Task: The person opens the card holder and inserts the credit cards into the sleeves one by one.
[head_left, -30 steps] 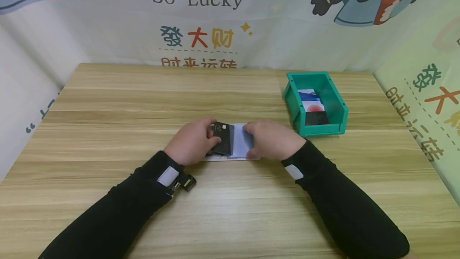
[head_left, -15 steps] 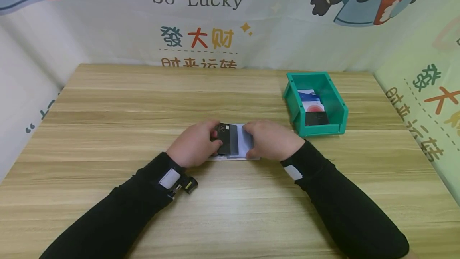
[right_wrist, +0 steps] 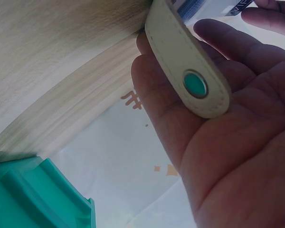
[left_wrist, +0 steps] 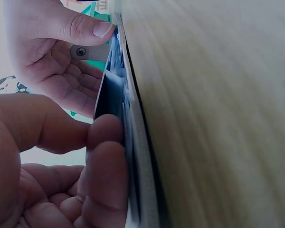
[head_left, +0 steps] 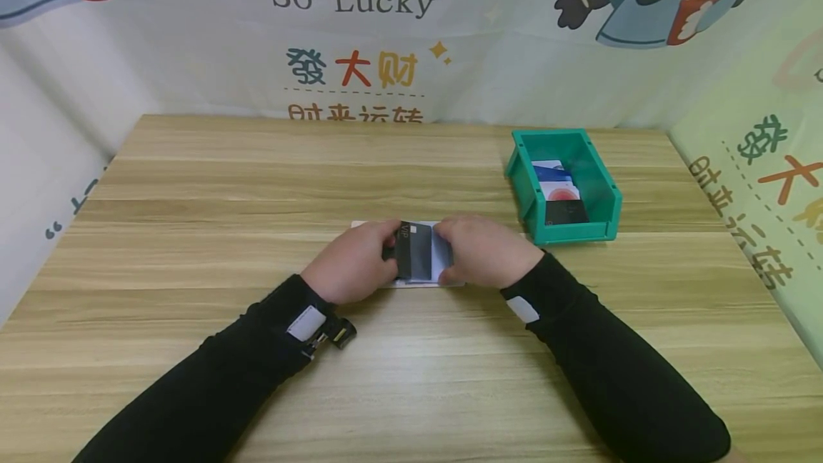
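A card holder with clear sleeves lies open on the table, its pale cover showing at the edges. My left hand pinches a black card marked VIP by its left side. The card's right part looks greyer, under a clear sleeve. At the holder's right end, my right hand grips it with thumb and fingertips at the near and far edges. A cream strap with a metal snap sticks out across the right fingers in the right wrist view. In the left wrist view the sleeves stand slightly lifted from the cover.
A green bin stands on the wooden table, beyond my right hand. Inside lie several cards, blue, white and black. Printed cloth hangs behind the table and along its sides.
My left hand has moved to the right with the black card, and more of the card now lies under the clear sleeve. The right hand keeps its hold on the card holder.
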`<state>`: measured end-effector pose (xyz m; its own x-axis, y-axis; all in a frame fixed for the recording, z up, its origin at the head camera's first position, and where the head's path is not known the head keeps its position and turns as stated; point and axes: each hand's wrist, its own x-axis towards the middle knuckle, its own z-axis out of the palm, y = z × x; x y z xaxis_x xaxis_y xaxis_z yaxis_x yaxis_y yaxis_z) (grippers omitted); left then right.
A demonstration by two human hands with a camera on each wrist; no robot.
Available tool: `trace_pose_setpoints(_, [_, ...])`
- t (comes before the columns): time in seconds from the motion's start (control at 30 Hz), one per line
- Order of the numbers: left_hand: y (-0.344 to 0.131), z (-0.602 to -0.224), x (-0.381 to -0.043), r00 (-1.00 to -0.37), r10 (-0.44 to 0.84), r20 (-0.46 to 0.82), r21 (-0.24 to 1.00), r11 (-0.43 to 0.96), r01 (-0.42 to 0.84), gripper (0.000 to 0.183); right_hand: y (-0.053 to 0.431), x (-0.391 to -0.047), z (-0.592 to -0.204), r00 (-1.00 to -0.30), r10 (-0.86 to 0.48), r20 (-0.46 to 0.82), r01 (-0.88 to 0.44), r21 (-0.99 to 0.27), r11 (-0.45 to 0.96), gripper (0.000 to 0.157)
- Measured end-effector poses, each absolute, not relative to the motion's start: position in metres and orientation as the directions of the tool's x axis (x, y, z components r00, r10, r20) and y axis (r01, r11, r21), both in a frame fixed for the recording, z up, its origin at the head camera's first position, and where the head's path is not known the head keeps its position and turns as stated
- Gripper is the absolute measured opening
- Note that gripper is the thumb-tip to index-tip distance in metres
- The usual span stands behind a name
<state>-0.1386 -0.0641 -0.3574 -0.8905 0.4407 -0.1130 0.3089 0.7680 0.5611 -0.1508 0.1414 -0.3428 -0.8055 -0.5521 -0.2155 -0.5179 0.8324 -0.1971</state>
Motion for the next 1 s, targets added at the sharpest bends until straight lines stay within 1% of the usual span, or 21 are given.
trace_pose_setpoints(0.23, [-0.0620, -0.3559, -0.1380, -0.882, 0.454, -0.122, 0.554, 0.769, 0.319, 0.063, 0.1409, -0.1506, -0.3421, -0.801, -0.557, -0.220, -0.518, -0.212, 0.829, 0.065])
trace_pose_setpoints(0.5, [-0.0598, -0.3569, -0.1381, -0.881, 0.458, -0.120, 0.526, 0.782, 0.335, 0.060, 0.1410, -0.1501, -0.3422, -0.803, -0.558, -0.211, -0.521, -0.207, 0.828, 0.069])
trace_pose_setpoints(0.67, [-0.0587, -0.3557, -0.1380, -0.881, 0.459, -0.113, 0.537, 0.775, 0.335, 0.060, 0.1409, -0.1505, -0.3424, -0.804, -0.559, -0.204, -0.523, -0.206, 0.827, 0.073])
trace_pose_setpoints(1.0, [-0.0552, -0.3562, -0.1383, -0.871, 0.483, -0.087, 0.500, 0.778, 0.381, 0.061, 0.1413, -0.1515, -0.3437, -0.807, -0.557, -0.199, -0.512, -0.235, 0.826, 0.084])
